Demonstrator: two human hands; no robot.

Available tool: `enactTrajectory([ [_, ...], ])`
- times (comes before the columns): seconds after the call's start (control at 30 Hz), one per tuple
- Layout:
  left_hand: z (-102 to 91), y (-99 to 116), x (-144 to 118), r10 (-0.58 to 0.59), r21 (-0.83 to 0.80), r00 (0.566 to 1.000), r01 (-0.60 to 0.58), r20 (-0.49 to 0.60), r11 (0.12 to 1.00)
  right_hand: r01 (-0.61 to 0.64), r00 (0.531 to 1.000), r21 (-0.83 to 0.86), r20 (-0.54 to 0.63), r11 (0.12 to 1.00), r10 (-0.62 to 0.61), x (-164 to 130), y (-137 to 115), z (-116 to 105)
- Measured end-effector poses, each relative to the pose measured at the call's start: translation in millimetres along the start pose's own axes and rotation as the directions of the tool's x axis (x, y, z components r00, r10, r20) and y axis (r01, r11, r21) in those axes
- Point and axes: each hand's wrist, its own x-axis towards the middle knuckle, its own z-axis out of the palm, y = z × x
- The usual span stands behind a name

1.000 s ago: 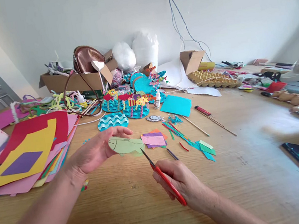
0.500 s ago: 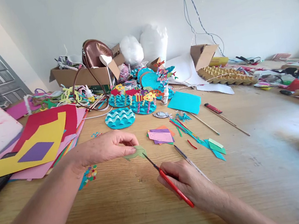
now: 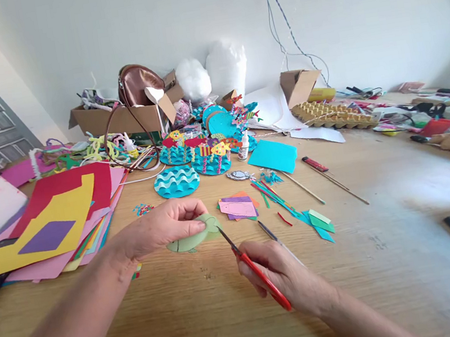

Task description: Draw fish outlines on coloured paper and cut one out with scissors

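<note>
Centrally, just above the wooden table, the left hand pinches a green paper fish cutout between thumb and fingertips. Right of the cutout, the right hand is closed around red-handled scissors, whose blade tips meet the cutout's right edge. Beyond the cutout lie a small stack of coloured paper pieces and a blue wave disc; left of it, large coloured sheets.

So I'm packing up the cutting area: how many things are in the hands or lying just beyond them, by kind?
Green paper fish, in the left hand: 1
Red-handled scissors, in the right hand: 1
Small stack of paper pieces: 1
Pen: 1
Total: 4
</note>
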Motion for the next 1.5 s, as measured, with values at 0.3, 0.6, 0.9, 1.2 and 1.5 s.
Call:
enactTrajectory([
  [0.3,13.6,-6,4,-0.001,-0.194,1.0,0.001,-0.002,0.981,-0.05,0.999,0.355,0.033,0.933,0.041,-1,0,1],
  [0.6,15.4,-11,8,0.059,-0.202,0.994,-0.076,-0.088,0.976,-0.062,0.998,0.431,0.036,0.9,0.052,0,2,2],
  [0.9,25.6,-11,11,0.078,-0.17,0.993,-0.092,-0.087,0.981,-0.067,0.997,0.43,0.004,0.9,0.072,1,-2,3],
  [1.2,34.6,-9,11,0.101,-0.167,0.99,-0.117,-0.1,0.979,-0.059,0.997,0.462,-0.011,0.885,0.073,1,-1,5],
  [1.5,43.0,-8,11,0.136,-0.161,0.986,-0.151,-0.102,0.975,-0.005,0.999,0.455,-0.039,0.89,0.025,0,2,9],
])
